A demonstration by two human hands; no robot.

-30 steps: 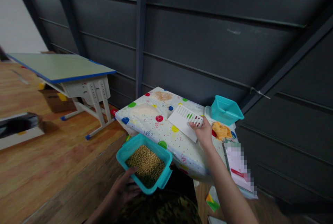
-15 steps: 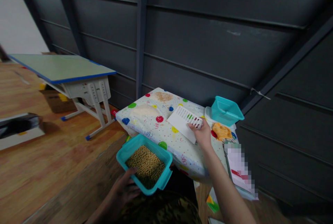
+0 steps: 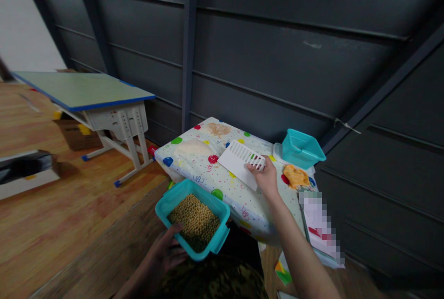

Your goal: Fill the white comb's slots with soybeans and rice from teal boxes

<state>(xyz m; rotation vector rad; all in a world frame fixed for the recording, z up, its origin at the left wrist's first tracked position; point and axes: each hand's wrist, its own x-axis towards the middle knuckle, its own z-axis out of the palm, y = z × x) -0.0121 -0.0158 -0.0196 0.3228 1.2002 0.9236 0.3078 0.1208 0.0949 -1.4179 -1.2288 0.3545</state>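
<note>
My left hand (image 3: 169, 248) grips the near left rim of a teal plastic basin (image 3: 220, 242), thumb over the edge and fingers below it. Round, pale yellow soybeans (image 3: 194, 220) lie in this basin, which is held at the table's near edge. My right hand (image 3: 265, 176) is closed on a white slotted board (image 3: 239, 167), thumb on top near the slotted end. The board is just over the tablecloth; whether it touches the cloth I cannot tell. Left of it a pale, flour-like heap (image 3: 194, 148) lies on the cloth, with brownish grains (image 3: 218, 128) spread behind.
A second teal basin (image 3: 301, 148) stands at the table's back right, with an orange cloth (image 3: 296, 176) in front. The spotted tablecloth (image 3: 187, 169) covers the table. A dark panelled wall (image 3: 260, 58) rises behind. To the left are a green-topped desk (image 3: 86, 90) and boxes (image 3: 31, 174).
My right hand has shifted a little to the left, carrying the white slotted board with it. My left hand and the basin of soybeans stay in place.
</note>
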